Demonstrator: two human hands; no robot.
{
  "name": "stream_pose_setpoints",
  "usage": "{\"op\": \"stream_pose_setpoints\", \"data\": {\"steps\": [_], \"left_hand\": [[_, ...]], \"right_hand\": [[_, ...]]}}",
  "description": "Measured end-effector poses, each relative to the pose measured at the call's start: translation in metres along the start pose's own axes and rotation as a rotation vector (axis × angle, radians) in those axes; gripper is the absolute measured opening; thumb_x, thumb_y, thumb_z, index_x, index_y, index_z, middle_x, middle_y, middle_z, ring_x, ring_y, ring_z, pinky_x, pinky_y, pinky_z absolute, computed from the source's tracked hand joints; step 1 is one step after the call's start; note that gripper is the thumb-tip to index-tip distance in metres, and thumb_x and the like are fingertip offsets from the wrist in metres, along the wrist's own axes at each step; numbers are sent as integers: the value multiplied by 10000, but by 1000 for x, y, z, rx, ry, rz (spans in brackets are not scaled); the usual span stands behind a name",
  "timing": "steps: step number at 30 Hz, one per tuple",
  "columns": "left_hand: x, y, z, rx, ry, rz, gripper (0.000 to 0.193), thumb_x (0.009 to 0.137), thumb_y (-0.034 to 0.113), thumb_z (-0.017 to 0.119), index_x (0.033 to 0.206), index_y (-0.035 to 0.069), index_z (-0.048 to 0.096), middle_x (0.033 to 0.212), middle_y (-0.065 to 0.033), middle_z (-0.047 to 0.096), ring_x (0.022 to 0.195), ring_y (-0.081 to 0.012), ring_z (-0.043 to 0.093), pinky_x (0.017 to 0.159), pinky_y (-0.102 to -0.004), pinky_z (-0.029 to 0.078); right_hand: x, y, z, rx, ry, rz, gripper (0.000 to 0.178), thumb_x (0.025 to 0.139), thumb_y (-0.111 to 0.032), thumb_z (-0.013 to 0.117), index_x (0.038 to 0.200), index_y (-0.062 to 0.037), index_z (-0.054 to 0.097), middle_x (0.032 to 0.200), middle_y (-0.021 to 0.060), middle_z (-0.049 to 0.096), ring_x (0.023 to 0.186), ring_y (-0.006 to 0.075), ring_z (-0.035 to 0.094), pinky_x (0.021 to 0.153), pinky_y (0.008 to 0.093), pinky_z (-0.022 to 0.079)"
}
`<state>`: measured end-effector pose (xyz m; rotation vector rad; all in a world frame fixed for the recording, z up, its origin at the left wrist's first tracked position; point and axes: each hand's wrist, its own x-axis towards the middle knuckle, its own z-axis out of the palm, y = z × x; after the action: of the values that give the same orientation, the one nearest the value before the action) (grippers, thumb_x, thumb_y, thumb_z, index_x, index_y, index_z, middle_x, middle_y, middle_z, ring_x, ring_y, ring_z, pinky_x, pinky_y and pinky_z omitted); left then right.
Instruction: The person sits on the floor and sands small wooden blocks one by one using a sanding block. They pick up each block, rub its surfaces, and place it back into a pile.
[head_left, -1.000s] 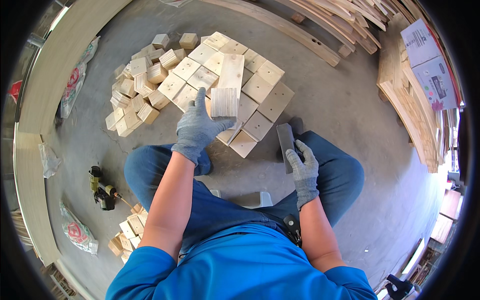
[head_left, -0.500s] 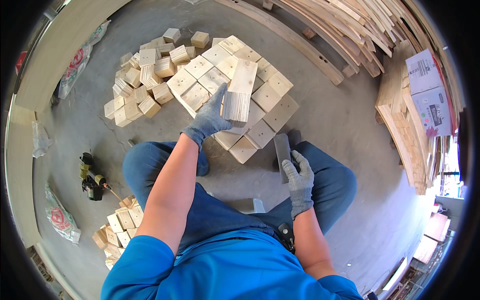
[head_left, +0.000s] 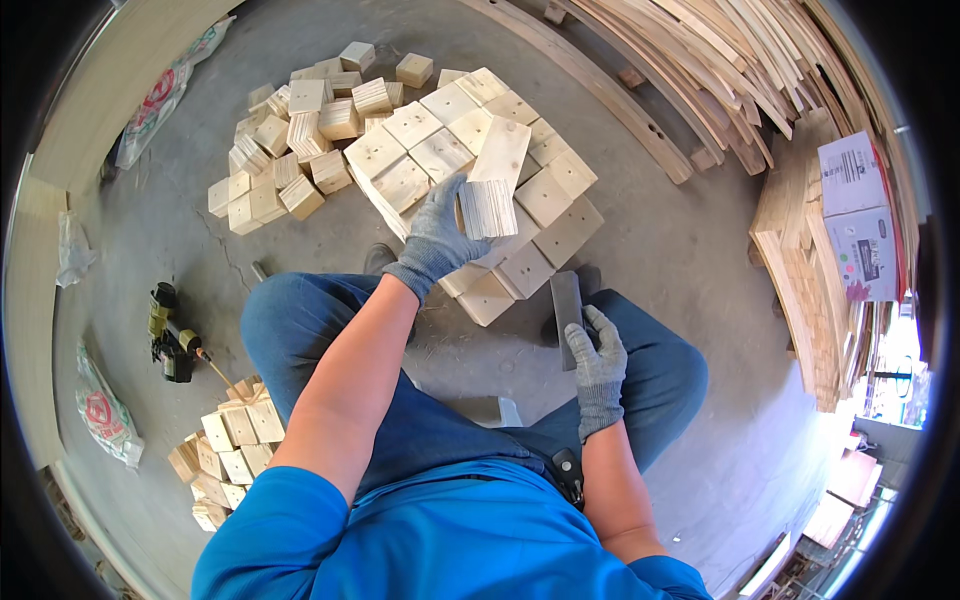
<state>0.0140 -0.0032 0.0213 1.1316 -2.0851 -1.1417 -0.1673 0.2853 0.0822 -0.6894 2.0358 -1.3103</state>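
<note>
My left hand (head_left: 440, 236), in a grey knit glove, grips a pale wooden block (head_left: 501, 152) by its near end. The block's rough, ridged face (head_left: 488, 211) is turned toward me. It is held over a close-set cluster of wooden blocks (head_left: 545, 198) on the floor, many with small dark holes in their tops. By my right knee, my gloved right hand (head_left: 600, 362) is closed on a flat dark grey bar (head_left: 566, 300), which looks like a sanding block. The bar is apart from the wood.
Loose wooden blocks (head_left: 307, 97) are heaped beyond the cluster, to the left. More blocks (head_left: 240, 425) and a cordless drill (head_left: 175, 335) are by my left leg. Long boards (head_left: 690, 60) lie at the far right, near a cardboard box (head_left: 860, 225). Plastic bags (head_left: 105, 410) lie left.
My left hand and the held block have shifted slightly right, and the block's ridged face looks shorter now. My right hand keeps its grip on the bar. The view has shifted a little.
</note>
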Motion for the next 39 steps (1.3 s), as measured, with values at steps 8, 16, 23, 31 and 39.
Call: {"op": "stream_pose_setpoints", "data": {"steps": [8, 16, 23, 31, 39], "left_hand": [[-13, -2, -5, -35, -62, -53, 1563, 535, 315, 1083, 1728, -4, 126, 1727, -277, 333, 1596, -371, 369, 1321, -382, 324], [-2, -23, 9, -196, -60, 4, 1449, 583, 234, 1076, 1716, 0, 203, 1605, -198, 510, 1494, -290, 486, 1261, -364, 380], [-2, -34, 26, -289, 19, 72, 1114, 669, 259, 1055, 1572, 44, 439, 1445, -140, 607, 1351, -236, 588, 1161, -360, 471], [-8, -29, 26, -98, 42, 23, 1135, 639, 334, 1047, 1560, 63, 441, 1447, -194, 580, 1371, -354, 581, 1174, -417, 477], [-1, -37, 38, -229, 70, 85, 1055, 657, 275, 1031, 1508, 50, 450, 1401, -154, 601, 1299, -285, 600, 1149, -397, 482]], "right_hand": [[12, -20, -1, -62, -32, -65, 538, 968, -131, 846, 1435, 39, 641, 1414, 171, 691, 1270, 229, 668, 1105, 363, 535], [50, -72, 47, -374, -30, -676, 554, 915, -175, 884, 1414, -46, 680, 1457, 210, 638, 1301, 369, 628, 1123, 447, 511], [62, -70, 98, -742, -76, -839, 574, 872, -279, 869, 1412, -165, 711, 1516, 159, 608, 1310, 429, 569, 1091, 576, 433], [77, -71, 114, -935, -85, -827, 563, 890, -312, 825, 1431, -215, 704, 1567, 124, 571, 1295, 446, 571, 1062, 594, 454], [156, -111, 157, -943, -76, -744, 567, 932, -326, 782, 1473, -209, 659, 1608, 128, 533, 1280, 457, 593, 1025, 593, 493]]}}
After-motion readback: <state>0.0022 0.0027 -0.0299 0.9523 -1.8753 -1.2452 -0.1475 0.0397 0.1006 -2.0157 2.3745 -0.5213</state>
